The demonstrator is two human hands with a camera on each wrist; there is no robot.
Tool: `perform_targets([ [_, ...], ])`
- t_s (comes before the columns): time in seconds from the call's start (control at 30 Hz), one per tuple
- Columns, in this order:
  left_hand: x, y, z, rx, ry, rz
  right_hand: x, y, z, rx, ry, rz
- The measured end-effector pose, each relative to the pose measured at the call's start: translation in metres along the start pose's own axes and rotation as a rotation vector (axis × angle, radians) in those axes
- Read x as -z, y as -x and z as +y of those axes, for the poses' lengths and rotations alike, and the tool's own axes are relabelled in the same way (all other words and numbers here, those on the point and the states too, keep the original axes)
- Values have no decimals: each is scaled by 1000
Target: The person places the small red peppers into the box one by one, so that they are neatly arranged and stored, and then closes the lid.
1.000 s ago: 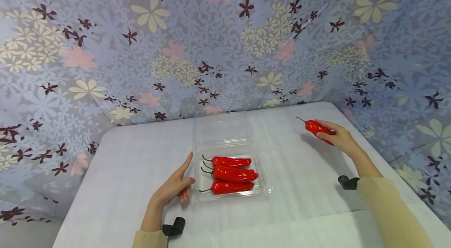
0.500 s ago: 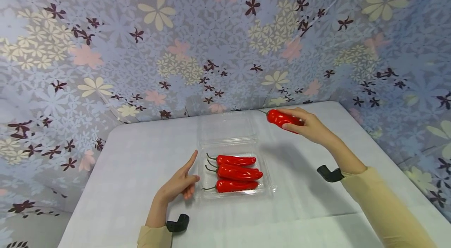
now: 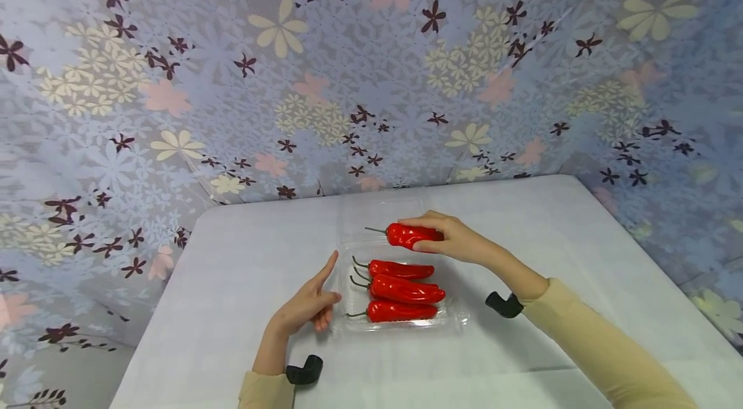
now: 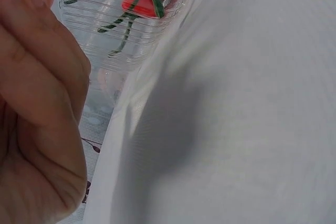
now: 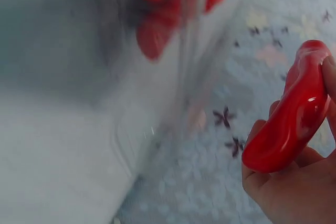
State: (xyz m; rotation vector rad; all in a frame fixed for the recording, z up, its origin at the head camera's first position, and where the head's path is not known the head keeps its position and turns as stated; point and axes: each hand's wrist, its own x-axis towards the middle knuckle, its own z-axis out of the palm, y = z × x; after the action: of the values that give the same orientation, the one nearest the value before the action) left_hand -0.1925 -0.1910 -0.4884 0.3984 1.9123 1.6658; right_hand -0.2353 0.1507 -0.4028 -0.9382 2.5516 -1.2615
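A red chili pepper with a green stem is held in my right hand, thumb in front and fingers behind. It hangs over the back part of a clear plastic clamshell box, its stem pointing left. Several more red peppers lie in the box, stems to the left. In the right wrist view the held pepper lies across the fingers. My left hand is at the box's left side, index finger straight, thumb tip right at the rim, the other fingers loosely bent and holding nothing.
The box's lid is folded back toward the wall side. A white cloth covers the table, and a flowered curtain stands behind it. Black wrist mounts sit by both sleeves.
My right hand has carried the pepper leftward from the right side of the table to above the back of the box. My left hand has stayed beside the box.
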Motion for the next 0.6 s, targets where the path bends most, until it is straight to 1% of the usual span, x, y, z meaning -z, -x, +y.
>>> perform_targets([
  [0.13,-3,-1,-2,-5,-3,-3,-17,-3,3,-6,-23,-47],
  [0.27,-4,0,-2,-4,-16,-3,-31,-4,9,0,-31,-74],
  [0.43,-3,1,1,-5,-26,7,-41,-7,14,29,-24,-108],
  [0.6,-1,1,2,-12,-29,13,-47,-10,19,35,4,-131],
])
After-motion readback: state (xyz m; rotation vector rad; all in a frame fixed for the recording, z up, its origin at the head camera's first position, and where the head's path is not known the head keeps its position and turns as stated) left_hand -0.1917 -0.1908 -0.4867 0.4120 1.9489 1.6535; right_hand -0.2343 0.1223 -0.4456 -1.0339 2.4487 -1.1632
